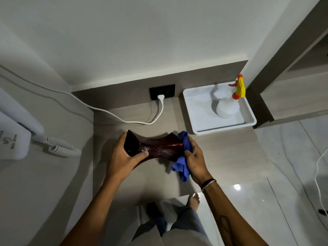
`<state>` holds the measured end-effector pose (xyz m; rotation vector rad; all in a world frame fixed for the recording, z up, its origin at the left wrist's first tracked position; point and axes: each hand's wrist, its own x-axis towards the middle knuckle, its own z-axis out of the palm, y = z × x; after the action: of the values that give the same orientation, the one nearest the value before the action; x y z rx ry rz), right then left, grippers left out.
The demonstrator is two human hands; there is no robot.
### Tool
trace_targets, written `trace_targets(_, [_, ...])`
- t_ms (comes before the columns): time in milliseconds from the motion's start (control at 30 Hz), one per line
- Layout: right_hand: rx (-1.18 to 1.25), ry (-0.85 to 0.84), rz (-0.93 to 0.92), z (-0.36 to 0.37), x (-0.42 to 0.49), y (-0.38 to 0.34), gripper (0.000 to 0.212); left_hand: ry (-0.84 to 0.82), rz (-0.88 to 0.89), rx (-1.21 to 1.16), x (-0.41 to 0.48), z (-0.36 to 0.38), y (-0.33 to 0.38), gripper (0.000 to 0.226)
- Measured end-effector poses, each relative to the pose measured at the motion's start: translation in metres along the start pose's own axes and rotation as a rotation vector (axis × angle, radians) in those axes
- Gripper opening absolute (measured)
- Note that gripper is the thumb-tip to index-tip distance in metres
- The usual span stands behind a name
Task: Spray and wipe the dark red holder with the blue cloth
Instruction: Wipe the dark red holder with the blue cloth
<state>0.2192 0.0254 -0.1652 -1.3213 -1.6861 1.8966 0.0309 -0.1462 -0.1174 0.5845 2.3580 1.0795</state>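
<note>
The dark red holder [158, 148] lies on its side above the middle of the counter [221, 153], held off the surface. The left hand [122, 160] grips its open mouth at the nine o'clock end, thumb along the near wall. The right hand [195, 162] is closed around the blue cloth [182, 162], which is bunched against the three o'clock end.

The wiping looks under way, with wet streaks showing on the waist. To do it well, the left hand should hold firm and turn the holder bit by bit while the cloth runs from the flared end into the narrow waist — a fresh fold would lift the spray better than the crumpled wad.

Room is fair. The white tray [248, 112] with the spray bottle [228, 107] sits at two o'clock, apart from the cloth. The white cable [134, 121] loops at twelve o'clock, near the holder — the counter's near edge lies at six.
</note>
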Motion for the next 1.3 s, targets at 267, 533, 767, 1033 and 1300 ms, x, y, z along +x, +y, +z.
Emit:
trace_targets(267, [0.117, 0.081, 0.091, 0.014, 0.014, -0.010, 0.063, -0.412, -0.064, 0.262, -0.006, -0.022, 0.005, 0.150])
trace_targets(533, [-0.489, -0.337, -0.509, 0.070, -0.057, -0.014, 0.093, -0.046, 0.219, 0.404, -0.019, 0.001, 0.012, 0.086])
trace_targets(767, [-0.853, -0.255, -0.570, 0.042, -0.036, 0.010, 0.094, -0.026, 0.181, 0.384, -0.019, -0.005, 0.000, 0.095])
trace_targets(1033, [-0.588, -0.354, -0.588, 0.087, -0.077, -0.001, 0.101, -0.009, 0.172, 0.376, -0.025, -0.003, 0.005, 0.086])
trace_targets(1300, [-0.940, -0.123, -0.388, -0.008, -0.007, 0.036, 0.085, -0.040, 0.156, 0.359, -0.025, -0.008, 0.004, 0.093])
